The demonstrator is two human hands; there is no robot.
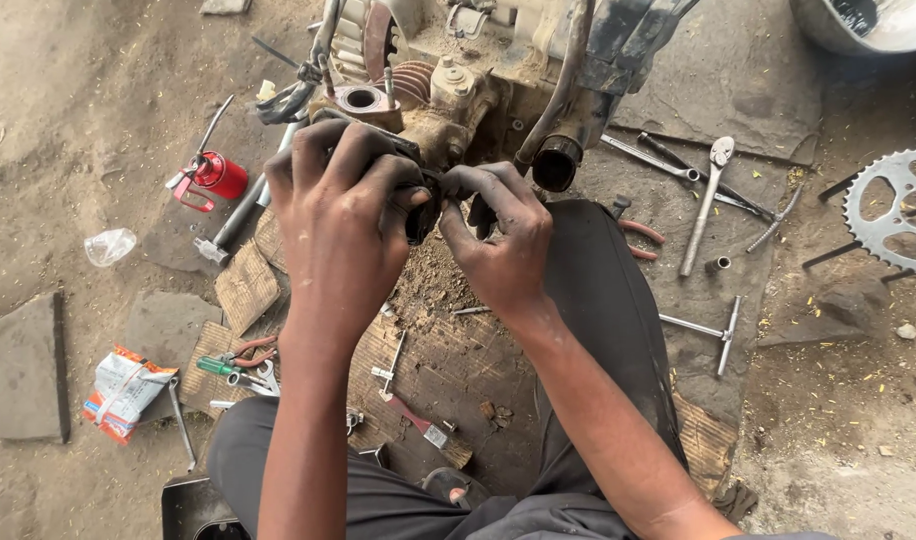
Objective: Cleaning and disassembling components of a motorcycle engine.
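My left hand and my right hand, both black with grease, meet in front of me over a small dark engine part. Both hands grip that part, the left from above and the right from the side; most of it is hidden by my fingers. Just beyond them stands a dirty motorcycle engine on the ground, with cooling fins and an open round port. A black rubber pipe end hangs beside my right hand.
A red oil can and a hammer lie at left, a sprocket at right. Wrenches, a T-handle, red-handled pliers, screwdrivers and cardboard scraps litter the dirt. A metal bowl sits top right.
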